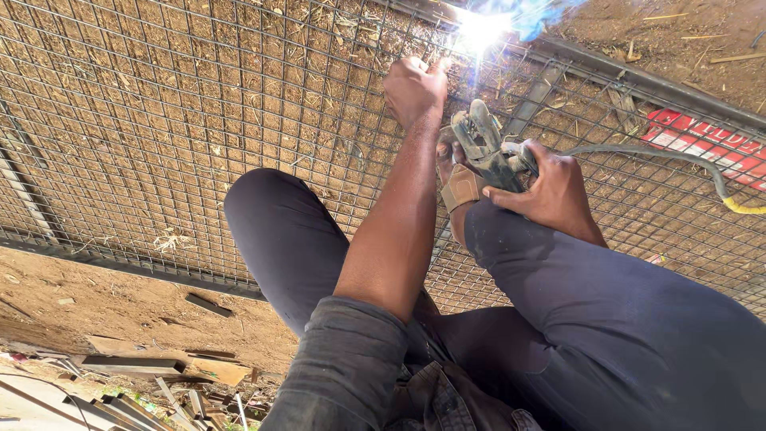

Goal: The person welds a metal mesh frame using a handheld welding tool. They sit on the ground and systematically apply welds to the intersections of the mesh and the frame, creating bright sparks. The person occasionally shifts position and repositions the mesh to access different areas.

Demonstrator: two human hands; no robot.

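Note:
My left hand (pixel 415 88) is a closed fist pressed onto a wire mesh panel (pixel 159 120) that lies on the dirt, just left of a bright welding arc (pixel 479 32). My right hand (pixel 550 191) grips a grey welding electrode holder (pixel 483 148), whose tip points up toward the arc at the panel's dark metal frame bar (pixel 606 72). The electrode itself is lost in the glare. I am squatting, with both knees in dark trousers over the mesh.
A grey cable (pixel 638 152) runs right from the holder to a yellow section (pixel 746 207). A red printed strip (pixel 702 140) lies under the mesh at right. Metal offcuts and wood scraps (pixel 159 367) lie on the dirt at lower left.

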